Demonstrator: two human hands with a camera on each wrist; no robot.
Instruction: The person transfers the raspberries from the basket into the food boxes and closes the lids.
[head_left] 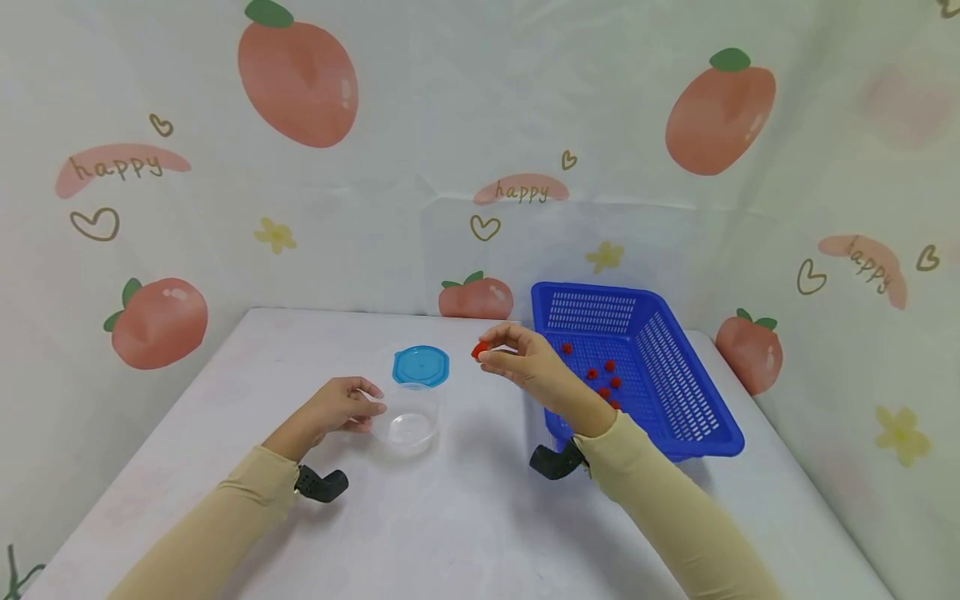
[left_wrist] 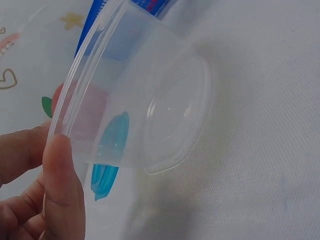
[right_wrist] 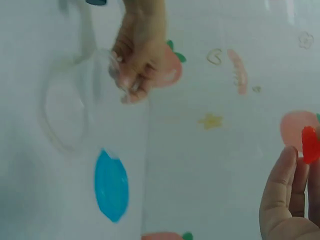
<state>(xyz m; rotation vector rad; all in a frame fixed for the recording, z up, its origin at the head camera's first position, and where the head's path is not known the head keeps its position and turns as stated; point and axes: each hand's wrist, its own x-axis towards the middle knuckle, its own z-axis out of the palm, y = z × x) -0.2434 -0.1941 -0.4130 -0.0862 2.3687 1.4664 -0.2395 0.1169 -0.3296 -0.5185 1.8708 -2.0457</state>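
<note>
My left hand [head_left: 347, 407] pinches the rim of a clear plastic tub [head_left: 408, 423], thumb on one side of the rim and fingers on the other, as the left wrist view shows. The round tub stands upright on the white table. Up and to the right of it, my right hand [head_left: 528, 362] holds a small red piece [head_left: 478, 350] between thumb and fingertips, raised over the table. In the right wrist view that red piece [right_wrist: 311, 145] looks glossy and partly cut off by the frame edge; its kind is unclear.
A round blue lid [head_left: 422, 367] lies on the table [head_left: 465, 517] just behind the tub. To the right stands a blue slotted basket [head_left: 675, 392] with several small red pieces [head_left: 604, 392] on its floor. A fruit-printed cloth [head_left: 390, 233] hangs behind the table.
</note>
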